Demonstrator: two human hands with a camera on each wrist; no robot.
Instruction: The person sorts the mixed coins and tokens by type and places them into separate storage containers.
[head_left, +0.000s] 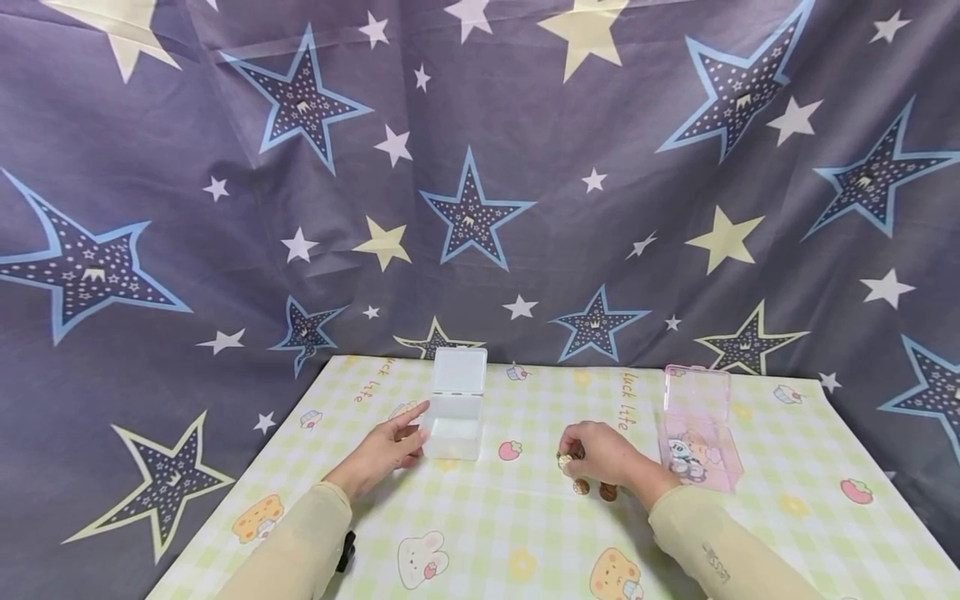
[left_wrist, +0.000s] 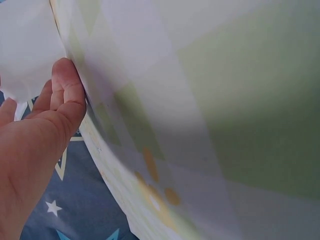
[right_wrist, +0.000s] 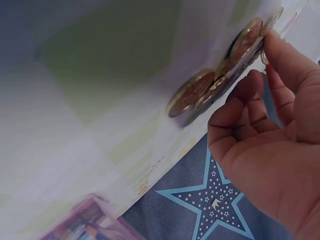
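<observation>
A small white plastic box point(head_left: 459, 450) stands with its lid raised and tilted back. My left hand point(head_left: 386, 450) rests against the box's left side, its index finger stretched along the wall; the left wrist view shows fingertips at the white box. Right of the middle, my right hand point(head_left: 603, 454) pinches a gold-coloured coin point(head_left: 566, 461) between thumb and fingers. Beneath that hand lie more coins, among them a small gold one point(head_left: 581, 487) and a darker coppery one point(head_left: 608, 492). In the right wrist view several coins point(right_wrist: 191, 93) lie overlapping on the cloth.
To the right stands a clear pink box point(head_left: 722, 471), lid up, with colourful printed pieces inside. A checked cloth point(head_left: 487, 533) with cartoon prints covers the table. Behind it hangs a dark curtain point(head_left: 495, 108) with stars.
</observation>
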